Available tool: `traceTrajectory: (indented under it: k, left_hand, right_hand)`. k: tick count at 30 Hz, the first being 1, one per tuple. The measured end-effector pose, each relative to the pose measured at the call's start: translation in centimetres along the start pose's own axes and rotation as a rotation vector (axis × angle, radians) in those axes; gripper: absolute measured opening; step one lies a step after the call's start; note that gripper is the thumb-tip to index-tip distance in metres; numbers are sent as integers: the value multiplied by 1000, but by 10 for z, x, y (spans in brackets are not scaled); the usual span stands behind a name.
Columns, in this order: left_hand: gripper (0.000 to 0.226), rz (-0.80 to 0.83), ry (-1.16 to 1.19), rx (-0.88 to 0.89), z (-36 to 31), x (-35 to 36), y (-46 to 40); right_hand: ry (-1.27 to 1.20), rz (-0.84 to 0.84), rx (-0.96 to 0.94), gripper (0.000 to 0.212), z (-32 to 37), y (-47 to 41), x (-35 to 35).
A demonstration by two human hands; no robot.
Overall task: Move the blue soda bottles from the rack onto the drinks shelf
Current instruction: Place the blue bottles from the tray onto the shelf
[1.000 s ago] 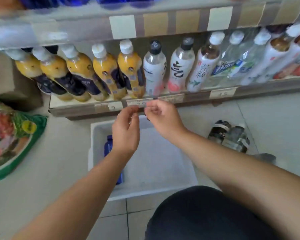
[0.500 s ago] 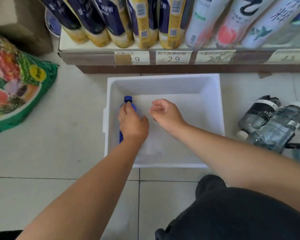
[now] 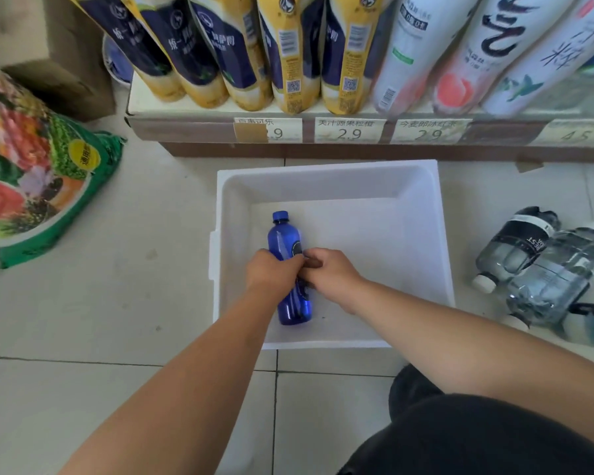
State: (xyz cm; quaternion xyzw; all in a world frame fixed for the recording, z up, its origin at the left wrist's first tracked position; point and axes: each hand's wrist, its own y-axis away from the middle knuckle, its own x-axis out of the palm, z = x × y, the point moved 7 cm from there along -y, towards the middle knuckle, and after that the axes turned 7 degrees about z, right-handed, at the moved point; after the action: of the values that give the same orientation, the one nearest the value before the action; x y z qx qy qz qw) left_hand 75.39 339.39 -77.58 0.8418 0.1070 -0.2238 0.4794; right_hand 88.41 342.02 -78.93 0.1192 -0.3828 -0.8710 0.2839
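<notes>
Change vs 0.5 s ago: L hand (image 3: 271, 272) was only resting on the blue bottle (image 3: 288, 269), now its fingers wrap the mid-body; R hand (image 3: 330, 272) has come across from beside it and now meets the bottle at the same spot. Means pickup is starting, bottle not lifted yet (looks like the only blue one left in the bin (image 3: 326, 173), so prob. last transfer). Bottle lies on its side on the bin floor, cap pointing at the shelf (image 3: 186, 130), base toward the person. L fingers curled round it from the left; R fingers curled against its right side, pinching at the label, exact grip partly hidden. Next: lift, carry to shelf.
</notes>
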Motion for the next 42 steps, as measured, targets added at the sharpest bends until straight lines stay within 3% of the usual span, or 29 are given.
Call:
traceTrajectory:
  k: [3,7,9,11,16,25,31,35,39,42]
  left_hand:
    - [48,36,274,21,5,1,6]
    - [31,267,601,89,-1,15,23]
    - [19,343,713,140,-13,13,34]
    - [17,384,766,189,-28,8,44]
    - [22,448,694,378,-81,-11,79]
    - [28,381,553,792,-202,-53,192]
    - [38,322,470,1085,-291,-80,263]
    - [42,317,461,1225,-353,-100,305]
    - [41,141,283,1353,-407,-119,336]
    - [62,-10,93,1378,-439,-130,350]
  right_hand:
    - [-105,47,13,41,-4,7,-12]
    - [-184,238,81,20,4,24,-12]
    - [-324,314,88,31,8,34,-11]
    - [-299,315,30,40,18,45,-17]
    - [-181,193,-137,37,61,81,-44]
    - [-111,13,-423,46,171,189,-107]
    - [-61,-200,-634,58,243,259,-159]
    - [55,-345,-791,54,305,298,-180]
    - [98,-528,-912,47,355,323,-200]
    - [115,-612,-934,49,376,321,-213]
